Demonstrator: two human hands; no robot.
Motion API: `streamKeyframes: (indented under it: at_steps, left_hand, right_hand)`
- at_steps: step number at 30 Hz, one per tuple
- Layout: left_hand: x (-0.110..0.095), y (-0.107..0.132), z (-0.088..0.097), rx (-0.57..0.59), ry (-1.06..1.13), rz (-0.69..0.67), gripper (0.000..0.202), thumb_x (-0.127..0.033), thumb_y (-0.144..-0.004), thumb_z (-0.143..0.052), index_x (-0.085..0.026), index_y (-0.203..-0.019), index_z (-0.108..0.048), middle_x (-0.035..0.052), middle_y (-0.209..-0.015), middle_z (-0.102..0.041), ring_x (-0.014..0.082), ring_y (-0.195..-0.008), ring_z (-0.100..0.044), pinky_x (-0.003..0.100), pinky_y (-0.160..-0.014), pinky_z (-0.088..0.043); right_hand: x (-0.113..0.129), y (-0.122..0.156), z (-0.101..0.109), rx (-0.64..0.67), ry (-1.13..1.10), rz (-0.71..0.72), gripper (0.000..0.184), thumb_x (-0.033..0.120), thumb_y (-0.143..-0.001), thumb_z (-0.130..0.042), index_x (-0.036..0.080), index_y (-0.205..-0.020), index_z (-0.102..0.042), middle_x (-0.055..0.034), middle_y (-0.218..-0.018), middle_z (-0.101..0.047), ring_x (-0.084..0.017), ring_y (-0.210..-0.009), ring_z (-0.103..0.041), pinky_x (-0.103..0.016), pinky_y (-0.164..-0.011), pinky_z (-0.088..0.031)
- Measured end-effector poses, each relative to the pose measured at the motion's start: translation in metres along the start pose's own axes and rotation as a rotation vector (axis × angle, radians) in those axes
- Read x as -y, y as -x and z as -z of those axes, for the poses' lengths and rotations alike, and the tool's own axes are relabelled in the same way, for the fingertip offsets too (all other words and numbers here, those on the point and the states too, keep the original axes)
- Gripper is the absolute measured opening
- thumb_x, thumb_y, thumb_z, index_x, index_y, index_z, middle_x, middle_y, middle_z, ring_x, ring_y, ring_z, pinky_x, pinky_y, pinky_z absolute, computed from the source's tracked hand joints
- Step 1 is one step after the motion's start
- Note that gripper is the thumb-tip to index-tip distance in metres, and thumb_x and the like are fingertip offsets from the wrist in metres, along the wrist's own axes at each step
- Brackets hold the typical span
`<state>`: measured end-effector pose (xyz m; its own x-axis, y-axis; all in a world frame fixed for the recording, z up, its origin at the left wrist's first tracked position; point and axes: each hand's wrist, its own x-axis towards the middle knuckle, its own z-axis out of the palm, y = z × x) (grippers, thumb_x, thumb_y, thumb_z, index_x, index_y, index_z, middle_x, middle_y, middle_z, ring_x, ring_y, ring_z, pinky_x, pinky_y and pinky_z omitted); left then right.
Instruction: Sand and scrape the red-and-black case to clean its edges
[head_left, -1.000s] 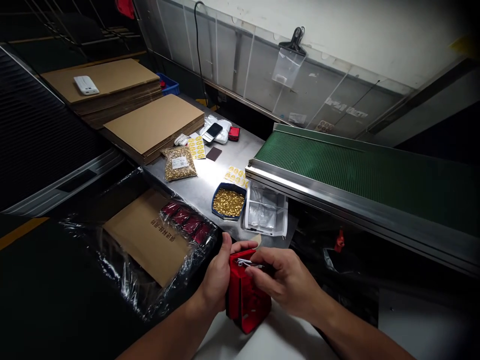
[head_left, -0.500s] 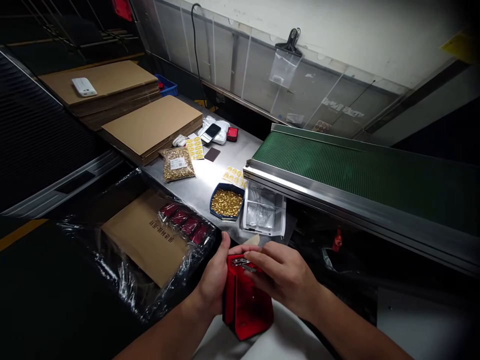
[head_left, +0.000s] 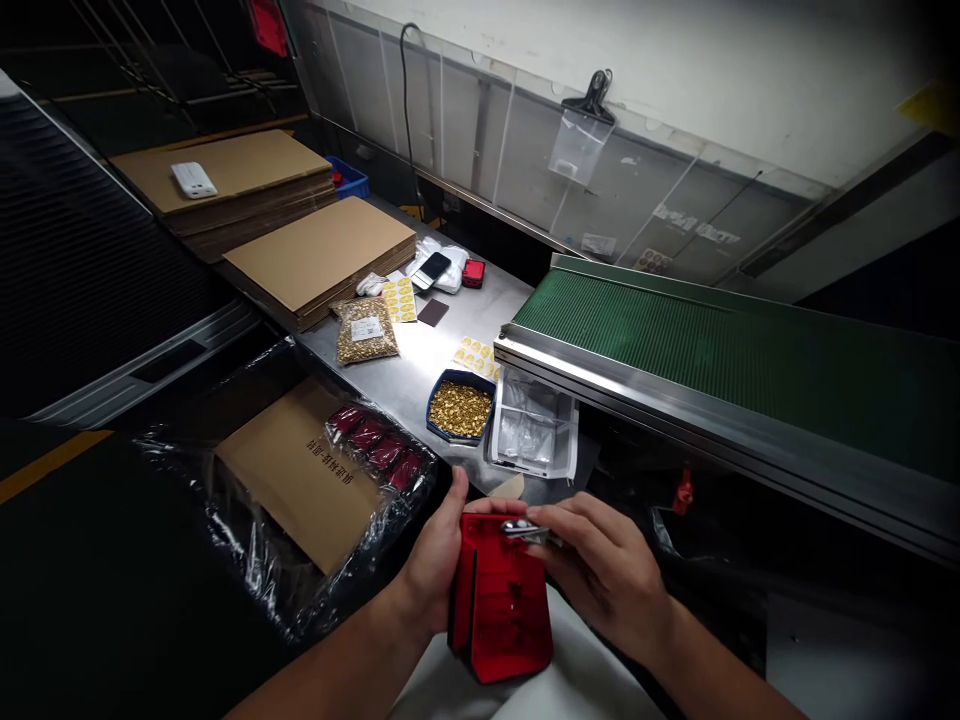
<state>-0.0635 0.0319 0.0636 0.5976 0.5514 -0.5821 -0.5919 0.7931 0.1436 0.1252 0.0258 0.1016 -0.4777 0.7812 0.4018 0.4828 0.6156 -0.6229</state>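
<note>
A red box-like case (head_left: 501,606) stands upright near the bottom middle of the view. My left hand (head_left: 435,560) is wrapped round its left side, thumb up over the top edge. My right hand (head_left: 607,570) is closed in a pinch on a small shiny metal part (head_left: 525,530) at the case's top edge. A blue dish of small gold pieces (head_left: 459,408) sits just beyond on the steel table (head_left: 420,355).
A green conveyor belt (head_left: 720,350) runs off to the right. Clear bags (head_left: 534,432) lie in a white tray beside the dish. A plastic-wrapped carton (head_left: 300,480) with red items stands on the left. Cardboard stacks (head_left: 315,255), a gold-piece bag (head_left: 366,330) and sticker sheets lie farther back.
The red case has turned so its broad face shows more. My right hand has shifted right and down a little, still pinching the metal part at the top edge.
</note>
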Motion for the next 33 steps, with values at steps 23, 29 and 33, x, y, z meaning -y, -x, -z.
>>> streamKeyframes:
  at_steps: [23, 29, 33]
  left_hand:
    - [0.025, 0.013, -0.003, -0.158, -1.151, -0.948, 0.033, -0.028, -0.098, -0.05, -0.031, -0.129, -0.061, 0.0074, -0.129, -0.058, 0.0275, -0.118, -0.055, 0.038, -0.101, -0.045]
    - [0.022, 0.011, -0.008, -0.178, -1.225, -0.962, 0.032, -0.029, -0.094, -0.06, -0.032, -0.126, -0.06, 0.0042, -0.12, -0.06, 0.0213, -0.11, -0.058, 0.03, -0.096, -0.047]
    - [0.016, 0.013, -0.009, -0.116, -1.285, -0.906, 0.049, -0.037, -0.084, -0.075, -0.03, -0.129, -0.057, 0.0053, -0.118, -0.058, 0.0211, -0.106, -0.059, 0.028, -0.089, -0.051]
  right_hand:
    - [-0.005, -0.002, -0.043, -0.597, -0.92, -1.009, 0.035, 0.055, -0.092, -0.057, 0.021, -0.083, -0.053, 0.003, -0.065, -0.045, -0.011, -0.053, -0.039, -0.021, -0.045, -0.038]
    - [-0.004, 0.001, -0.042, -0.558, -0.882, -0.998, 0.038, 0.057, -0.093, -0.054, 0.021, -0.083, -0.053, 0.003, -0.067, -0.046, -0.01, -0.054, -0.042, -0.02, -0.046, -0.038]
    - [-0.002, 0.003, -0.038, -0.497, -0.769, -0.969, 0.039, 0.057, -0.095, -0.052, 0.02, -0.083, -0.054, 0.0024, -0.069, -0.049, -0.01, -0.058, -0.043, -0.021, -0.052, -0.04]
